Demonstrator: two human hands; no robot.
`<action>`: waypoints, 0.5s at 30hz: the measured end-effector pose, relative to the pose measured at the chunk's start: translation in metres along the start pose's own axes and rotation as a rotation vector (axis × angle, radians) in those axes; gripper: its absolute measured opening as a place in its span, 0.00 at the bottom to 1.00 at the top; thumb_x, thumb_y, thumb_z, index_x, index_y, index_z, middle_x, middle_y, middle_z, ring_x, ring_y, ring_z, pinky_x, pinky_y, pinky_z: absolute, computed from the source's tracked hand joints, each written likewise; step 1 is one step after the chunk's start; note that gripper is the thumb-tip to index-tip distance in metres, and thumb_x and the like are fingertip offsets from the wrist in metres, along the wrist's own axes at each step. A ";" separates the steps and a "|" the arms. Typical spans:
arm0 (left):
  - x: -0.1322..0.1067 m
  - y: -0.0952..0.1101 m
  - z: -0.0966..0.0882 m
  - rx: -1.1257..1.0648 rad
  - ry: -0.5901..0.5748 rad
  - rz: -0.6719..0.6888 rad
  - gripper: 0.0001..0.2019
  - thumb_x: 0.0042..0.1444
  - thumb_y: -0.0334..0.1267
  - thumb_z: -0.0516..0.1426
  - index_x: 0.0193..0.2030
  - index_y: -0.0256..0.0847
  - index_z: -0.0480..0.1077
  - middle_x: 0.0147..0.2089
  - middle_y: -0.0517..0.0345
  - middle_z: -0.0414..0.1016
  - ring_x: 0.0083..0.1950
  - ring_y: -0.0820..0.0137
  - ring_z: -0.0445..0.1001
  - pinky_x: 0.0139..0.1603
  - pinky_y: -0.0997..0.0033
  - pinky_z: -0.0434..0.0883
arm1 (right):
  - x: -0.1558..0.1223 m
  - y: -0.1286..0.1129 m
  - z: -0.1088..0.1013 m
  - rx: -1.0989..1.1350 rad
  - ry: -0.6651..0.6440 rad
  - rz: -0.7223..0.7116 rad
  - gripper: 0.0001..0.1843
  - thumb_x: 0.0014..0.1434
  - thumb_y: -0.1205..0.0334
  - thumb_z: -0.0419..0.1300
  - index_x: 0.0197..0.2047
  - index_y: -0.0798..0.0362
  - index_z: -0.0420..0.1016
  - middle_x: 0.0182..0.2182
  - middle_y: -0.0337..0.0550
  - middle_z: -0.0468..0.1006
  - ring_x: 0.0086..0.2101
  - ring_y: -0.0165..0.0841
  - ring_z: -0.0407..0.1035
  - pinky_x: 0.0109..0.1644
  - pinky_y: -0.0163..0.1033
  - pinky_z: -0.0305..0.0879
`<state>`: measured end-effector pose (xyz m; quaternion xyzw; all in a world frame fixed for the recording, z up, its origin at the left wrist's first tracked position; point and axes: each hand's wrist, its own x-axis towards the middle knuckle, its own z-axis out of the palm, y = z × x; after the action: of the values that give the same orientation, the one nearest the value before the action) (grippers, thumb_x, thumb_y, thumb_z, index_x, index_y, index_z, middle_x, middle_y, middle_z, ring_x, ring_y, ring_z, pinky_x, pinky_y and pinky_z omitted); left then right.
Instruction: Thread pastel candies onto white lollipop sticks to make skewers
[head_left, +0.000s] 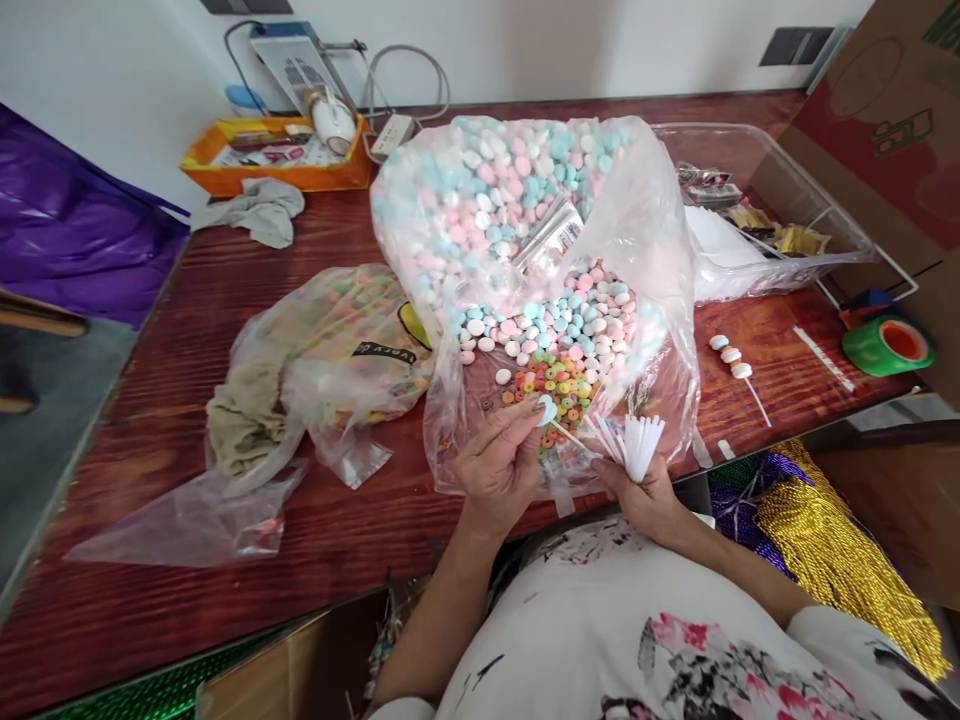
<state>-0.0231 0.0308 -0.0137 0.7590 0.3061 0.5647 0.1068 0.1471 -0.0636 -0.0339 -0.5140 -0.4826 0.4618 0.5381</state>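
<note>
My left hand (499, 462) pinches a pale blue round candy (548, 408) between thumb and fingertips. A thin white stick (571, 434) runs from this candy toward my right hand (646, 492). The right hand is closed around a fanned bunch of white paper strips (641, 442), and the stick's lower end reaches its thumb. Just beyond both hands lies an opened clear plastic bag (660, 370) with pink, white and blue candies (592, 318) spilling from it. Small coloured rings (559, 380) are heaped in front of those candies.
Left of the big bag sits a smaller plastic bag (315, 330). An orange tray (277, 180) stands at the back left, a clear plastic bin (810, 200) at the back right. A stick with several candies (731, 357) and green tape (870, 348) lie on the right.
</note>
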 end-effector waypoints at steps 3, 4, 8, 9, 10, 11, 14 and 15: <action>-0.001 0.000 0.001 0.000 -0.001 -0.027 0.17 0.58 0.26 0.62 0.52 0.46 0.76 0.49 0.57 0.83 0.47 0.68 0.82 0.50 0.66 0.81 | 0.003 0.003 0.003 0.057 0.032 0.033 0.16 0.64 0.51 0.59 0.41 0.53 0.82 0.22 0.36 0.65 0.24 0.27 0.57 0.25 0.33 0.58; -0.001 0.000 0.001 0.018 -0.017 -0.010 0.18 0.59 0.26 0.61 0.53 0.47 0.76 0.50 0.57 0.82 0.48 0.68 0.82 0.51 0.65 0.81 | 0.003 0.003 0.003 0.065 0.035 0.044 0.16 0.64 0.50 0.60 0.40 0.54 0.82 0.20 0.35 0.64 0.24 0.26 0.56 0.24 0.32 0.57; -0.004 -0.002 0.003 0.034 -0.079 0.035 0.20 0.59 0.26 0.60 0.56 0.49 0.75 0.54 0.54 0.81 0.52 0.64 0.81 0.55 0.60 0.79 | 0.004 -0.002 0.006 0.105 0.046 0.071 0.15 0.62 0.49 0.62 0.37 0.53 0.81 0.18 0.33 0.59 0.21 0.25 0.52 0.22 0.31 0.55; -0.004 -0.001 0.004 0.029 -0.078 0.027 0.19 0.59 0.26 0.60 0.55 0.49 0.75 0.54 0.54 0.81 0.52 0.64 0.81 0.55 0.60 0.79 | 0.004 -0.004 0.007 0.112 0.055 0.077 0.15 0.61 0.49 0.62 0.36 0.53 0.80 0.18 0.32 0.58 0.21 0.25 0.52 0.22 0.32 0.55; -0.004 0.000 0.005 0.026 -0.072 0.010 0.19 0.59 0.26 0.60 0.55 0.48 0.75 0.54 0.54 0.81 0.52 0.64 0.81 0.55 0.60 0.79 | 0.005 -0.005 0.008 0.116 0.070 0.085 0.16 0.61 0.48 0.63 0.34 0.53 0.80 0.18 0.32 0.58 0.21 0.25 0.53 0.22 0.32 0.56; -0.004 0.001 0.006 0.022 -0.060 -0.014 0.18 0.59 0.26 0.60 0.54 0.48 0.76 0.53 0.54 0.81 0.51 0.64 0.82 0.54 0.60 0.80 | 0.005 -0.006 0.009 0.114 0.084 0.096 0.17 0.60 0.47 0.63 0.33 0.53 0.79 0.17 0.32 0.57 0.21 0.26 0.54 0.22 0.32 0.57; -0.004 0.006 0.010 -0.054 -0.002 -0.110 0.18 0.58 0.26 0.61 0.53 0.47 0.76 0.50 0.55 0.82 0.50 0.66 0.81 0.54 0.61 0.79 | 0.008 -0.005 0.010 0.082 0.121 0.114 0.20 0.59 0.43 0.63 0.30 0.52 0.77 0.16 0.34 0.57 0.23 0.29 0.59 0.23 0.34 0.60; -0.004 0.007 0.011 -0.104 0.013 -0.149 0.19 0.58 0.26 0.62 0.54 0.47 0.75 0.50 0.55 0.81 0.50 0.66 0.80 0.54 0.62 0.79 | 0.008 -0.003 0.010 0.058 0.116 0.112 0.20 0.59 0.42 0.62 0.30 0.51 0.77 0.16 0.34 0.58 0.23 0.30 0.60 0.24 0.34 0.61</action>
<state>-0.0110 0.0249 -0.0173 0.7240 0.3326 0.5751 0.1858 0.1378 -0.0544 -0.0302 -0.5503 -0.4075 0.4743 0.5533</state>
